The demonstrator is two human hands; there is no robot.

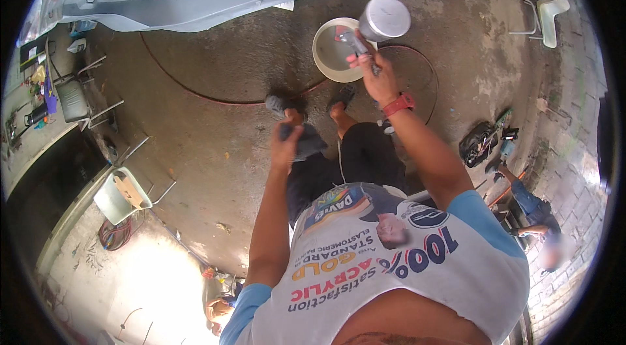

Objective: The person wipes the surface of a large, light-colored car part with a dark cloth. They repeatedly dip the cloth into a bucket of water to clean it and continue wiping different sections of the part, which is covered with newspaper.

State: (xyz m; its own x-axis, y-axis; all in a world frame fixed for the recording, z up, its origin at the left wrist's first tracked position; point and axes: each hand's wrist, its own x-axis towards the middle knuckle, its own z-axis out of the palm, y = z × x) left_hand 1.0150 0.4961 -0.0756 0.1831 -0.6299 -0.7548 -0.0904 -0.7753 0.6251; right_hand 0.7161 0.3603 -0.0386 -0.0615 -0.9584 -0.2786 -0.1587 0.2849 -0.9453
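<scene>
My right hand (375, 74) is raised in front of me, closed around the handle of a metallic spray gun (355, 43) with a large silver cup (386, 17). The gun is over a round whitish bucket (319, 58) on the floor, hiding part of its rim; something reddish shows by the gun's front end. Near my left knee, my left hand (285, 145) grips a dark grey cloth (311, 141). The fingers are slightly blurred.
A blue-grey car body panel (228, 4) spans the far side. A red hose (195, 92) curves over the wet floor. Chairs (120, 195) stand at left, another chair (551, 19) at far right. A black bag (479, 143) and another person (538, 208) are at right.
</scene>
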